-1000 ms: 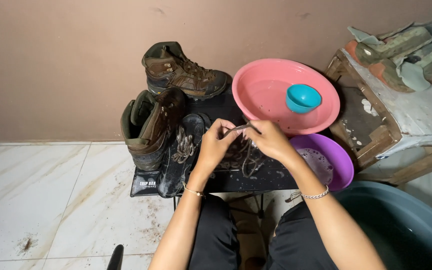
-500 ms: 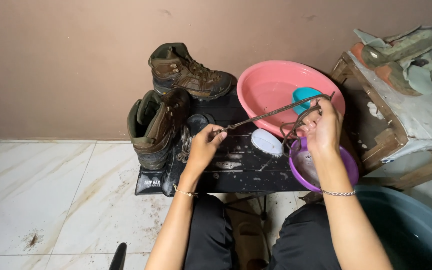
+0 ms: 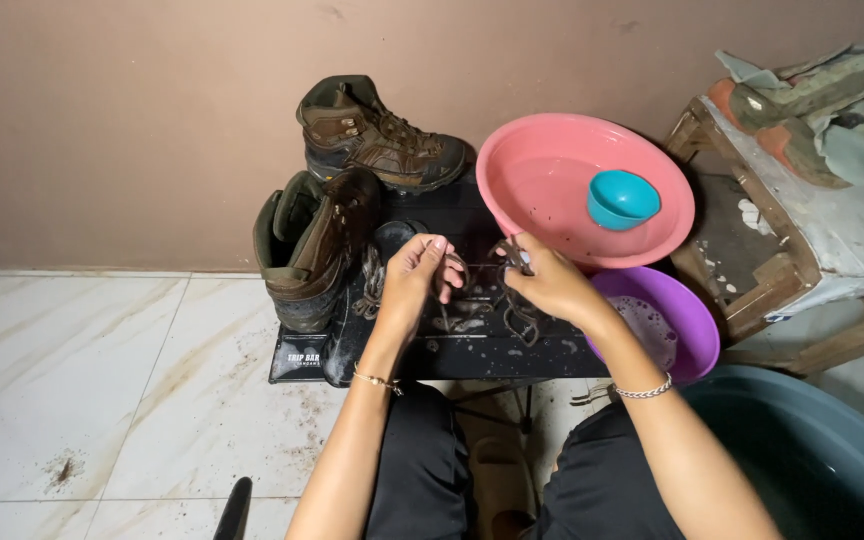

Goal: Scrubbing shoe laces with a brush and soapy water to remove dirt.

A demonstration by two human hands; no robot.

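Her right hand [image 3: 550,283] has dropped back from the pink basin [image 3: 552,170]; both it and the left hand [image 3: 420,272] pinch the wet bootlace [image 3: 517,300].

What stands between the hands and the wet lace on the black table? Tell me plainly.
Nothing visible does. The left hand and the right hand both already have a grip on the dark lace, stretched between them just above the black table. The brown boot stands to the left, the pink basin behind.
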